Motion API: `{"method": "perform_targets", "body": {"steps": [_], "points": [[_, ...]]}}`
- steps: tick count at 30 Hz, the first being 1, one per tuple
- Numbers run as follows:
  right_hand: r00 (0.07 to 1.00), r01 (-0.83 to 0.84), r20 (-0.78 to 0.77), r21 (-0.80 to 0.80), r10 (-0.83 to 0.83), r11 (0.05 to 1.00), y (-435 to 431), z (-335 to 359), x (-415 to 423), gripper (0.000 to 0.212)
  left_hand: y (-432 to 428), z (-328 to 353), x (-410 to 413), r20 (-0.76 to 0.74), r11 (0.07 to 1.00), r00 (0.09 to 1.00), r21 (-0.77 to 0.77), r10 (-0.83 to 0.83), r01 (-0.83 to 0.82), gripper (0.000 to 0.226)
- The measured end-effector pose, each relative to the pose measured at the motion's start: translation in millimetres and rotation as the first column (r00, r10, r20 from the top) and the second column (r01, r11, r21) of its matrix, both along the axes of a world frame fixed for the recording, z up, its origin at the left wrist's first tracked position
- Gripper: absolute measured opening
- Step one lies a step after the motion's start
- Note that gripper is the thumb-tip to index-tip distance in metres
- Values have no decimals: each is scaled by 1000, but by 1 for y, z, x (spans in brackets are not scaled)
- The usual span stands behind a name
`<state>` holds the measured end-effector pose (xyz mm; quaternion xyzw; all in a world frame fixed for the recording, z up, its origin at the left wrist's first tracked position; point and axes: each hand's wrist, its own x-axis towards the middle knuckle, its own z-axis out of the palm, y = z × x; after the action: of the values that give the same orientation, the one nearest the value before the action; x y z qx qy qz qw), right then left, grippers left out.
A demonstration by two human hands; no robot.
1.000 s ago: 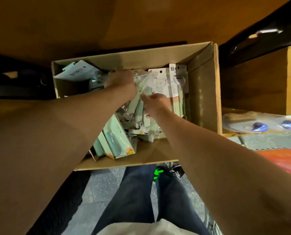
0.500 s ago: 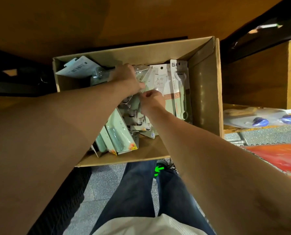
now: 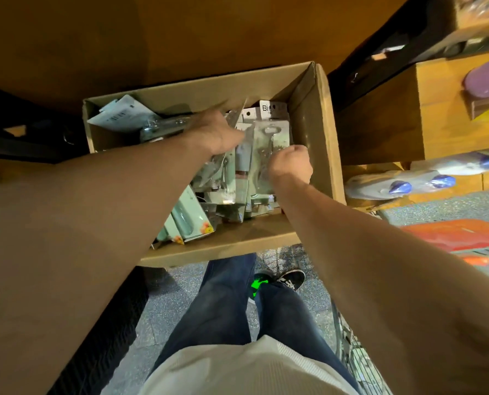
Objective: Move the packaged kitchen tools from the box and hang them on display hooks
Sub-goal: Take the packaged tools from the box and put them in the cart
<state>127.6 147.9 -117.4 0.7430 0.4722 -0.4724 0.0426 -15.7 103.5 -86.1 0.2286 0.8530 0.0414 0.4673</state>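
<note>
Inside a corrugated cardboard box (image 3: 317, 143), both hands apart, left hand (image 3: 217, 132) and right hand (image 3: 290, 163) each gripping glossy blister-packed tools (image 3: 269, 143)

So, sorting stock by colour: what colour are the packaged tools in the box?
Pale mint green packaged tools, seen in the head view.

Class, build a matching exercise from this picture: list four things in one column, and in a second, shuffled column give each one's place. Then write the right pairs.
Things
1. Pale green blister-packed kitchen tools
2. Black and white sneaker
3. Clear packets with blue knobs
4. Loose white printed card

Places
A. On the grey speckled floor, under the box's near edge
B. In the brown cardboard box's far left corner
C. On the wooden shelf to the right of the box
D. Lying at the box's near left

Pairs: 1-D, 2-A, 3-C, 4-B
</note>
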Motion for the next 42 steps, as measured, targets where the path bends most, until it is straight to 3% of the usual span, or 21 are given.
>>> {"method": "perform_targets", "body": {"steps": [3, 8, 10, 13, 15, 20, 23, 25, 30, 33, 35, 39, 42], "points": [[998, -65, -5, 9, 66, 998, -5, 10, 21, 48, 3, 14, 24, -76, 997, 995, 49, 57, -54, 33], [960, -275, -55, -9, 274, 961, -13, 24, 58, 38, -3, 22, 64, -161, 995, 983, 56, 90, -82, 42], [961, -266, -83, -5, 265, 964, -21, 28, 78, 37, -9, 25, 83, -136, 993, 985, 54, 110, -103, 50], [971, -164, -164, 57, 171, 985, -35, 38, 107, 34, -22, 34, 102, -81, 987, 985, 68, 151, -145, 50], [969, -91, -223, 91, 109, 992, -41, 51, 126, 34, -26, 47, 119, -30, 979, 981, 76, 190, -188, 64], [934, 100, -355, 138, -45, 985, -34, 89, 176, 30, -19, 67, 170, 250, 953, 942, 144, 225, -266, 89], [869, 222, -472, 106, -147, 969, -22, 118, 219, 41, -1, 92, 217, 365, 941, 914, 209, 179, -268, 84], [828, 280, -525, 85, -196, 956, -15, 138, 250, 59, 12, 130, 262, 409, 939, 901, 228, 146, -256, 96], [702, 556, -579, 81, -414, 828, -15, 151, 351, 64, 50, 160, 374, 320, 937, 947, 323, 25, -134, 116], [625, 724, -487, 68, -611, 686, -18, 118, 422, 104, 68, 149, 446, 301, 884, 945, 466, -127, -29, 82], [570, 789, -401, 24, -717, 614, -25, 76, 470, 118, 75, 128, 488, 229, 902, 942, 411, -245, 135, 77], [528, 819, -280, -83, -802, 568, -54, 10, 526, 101, 82, 46, 548, 96, 829, 849, 298, -520, 474, 97], [507, 818, -231, -174, -830, 548, -72, -47, 537, 90, 79, -25, 565, -11, 772, 782, 153, -623, 617, 111]]}}
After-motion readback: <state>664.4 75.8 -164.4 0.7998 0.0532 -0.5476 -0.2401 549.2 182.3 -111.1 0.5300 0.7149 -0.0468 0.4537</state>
